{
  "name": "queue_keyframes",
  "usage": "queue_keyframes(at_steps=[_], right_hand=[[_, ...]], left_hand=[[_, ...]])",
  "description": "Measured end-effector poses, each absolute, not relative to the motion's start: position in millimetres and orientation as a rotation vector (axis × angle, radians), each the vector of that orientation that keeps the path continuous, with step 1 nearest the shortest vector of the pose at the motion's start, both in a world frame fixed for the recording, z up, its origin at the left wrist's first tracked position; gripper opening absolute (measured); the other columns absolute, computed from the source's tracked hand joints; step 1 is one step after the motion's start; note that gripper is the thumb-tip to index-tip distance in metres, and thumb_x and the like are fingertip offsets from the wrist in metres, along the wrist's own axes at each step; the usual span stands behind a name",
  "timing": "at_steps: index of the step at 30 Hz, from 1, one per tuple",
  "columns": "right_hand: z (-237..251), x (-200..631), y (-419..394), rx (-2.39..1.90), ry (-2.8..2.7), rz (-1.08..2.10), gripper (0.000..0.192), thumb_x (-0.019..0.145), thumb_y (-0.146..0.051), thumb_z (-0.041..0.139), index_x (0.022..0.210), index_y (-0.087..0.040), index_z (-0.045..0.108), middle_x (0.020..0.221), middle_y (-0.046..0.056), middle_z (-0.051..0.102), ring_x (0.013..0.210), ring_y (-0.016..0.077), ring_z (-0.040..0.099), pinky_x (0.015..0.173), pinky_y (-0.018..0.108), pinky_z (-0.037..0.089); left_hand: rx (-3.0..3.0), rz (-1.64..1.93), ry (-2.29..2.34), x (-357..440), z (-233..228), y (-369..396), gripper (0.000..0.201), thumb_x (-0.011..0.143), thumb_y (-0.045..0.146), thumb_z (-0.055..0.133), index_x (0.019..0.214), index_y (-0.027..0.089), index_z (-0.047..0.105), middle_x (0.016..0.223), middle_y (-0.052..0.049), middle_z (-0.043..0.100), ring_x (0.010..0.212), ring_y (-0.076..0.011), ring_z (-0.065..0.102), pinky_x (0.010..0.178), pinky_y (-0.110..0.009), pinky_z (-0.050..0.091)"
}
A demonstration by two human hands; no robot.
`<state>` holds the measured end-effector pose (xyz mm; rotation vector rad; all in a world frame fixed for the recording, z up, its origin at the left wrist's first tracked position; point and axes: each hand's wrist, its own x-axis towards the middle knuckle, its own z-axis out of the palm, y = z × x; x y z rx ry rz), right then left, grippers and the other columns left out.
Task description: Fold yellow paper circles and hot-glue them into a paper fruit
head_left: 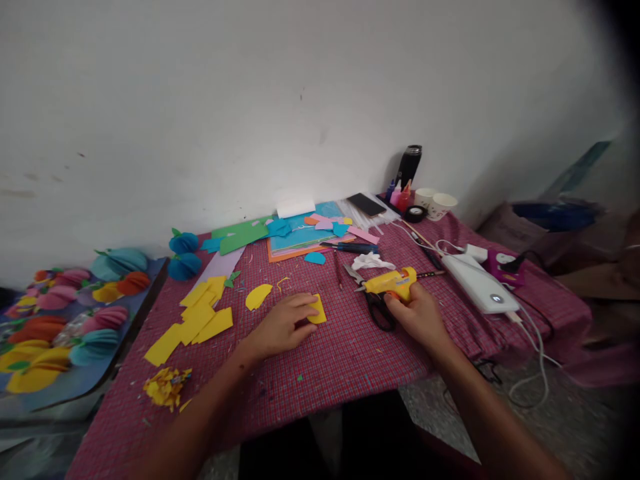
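Observation:
My left hand (pixel 285 323) is low over the table, with its thumb and fingertips closed on the left edge of a small yellow paper piece (pixel 321 311). In my right hand (pixel 420 315) is a yellow glue gun (pixel 387 283), its nozzle pointing left. Black-handled scissors (pixel 379 315) lie partly beneath the glue gun, blades toward the back. Left of my left hand are a yellow half-round paper piece (pixel 259 297) and several overlapping yellow paper rectangles (pixel 200 317). The glue gun's grip is mostly hidden by my right hand.
Coloured paper sheets (pixel 300 243), a utility knife (pixel 355 247) and a crumpled white tissue (pixel 373 261) lie farther back. At right are a white power bank (pixel 477 283), paper cups (pixel 443 205) and a black bottle (pixel 409 165). Paper pumpkins (pixel 120 263) fill the left side.

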<state>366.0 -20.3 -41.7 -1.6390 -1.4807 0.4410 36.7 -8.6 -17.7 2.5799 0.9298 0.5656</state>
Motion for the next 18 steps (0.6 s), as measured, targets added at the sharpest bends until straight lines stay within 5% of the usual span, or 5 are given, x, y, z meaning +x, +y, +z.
queue_keyframes(at_steps=[18], right_hand=[[-44.9, 366.8, -19.8, -1.658, -1.477, 0.409, 0.026, 0.079, -0.046, 0.065, 0.077, -0.022, 0.054, 0.067, 0.002, 0.063, 0.056, 0.0187, 0.056, 0.050, 0.029, 0.040]], left_hand=[[2.674, 0.532, 0.950, 32.3, -32.4, -3.0, 0.021, 0.098, 0.031, 0.054, 0.106, 0.025, 0.073, 0.128, -0.006, 0.066, 0.125, -0.0217, 0.058, 0.107, -0.044, 0.046]])
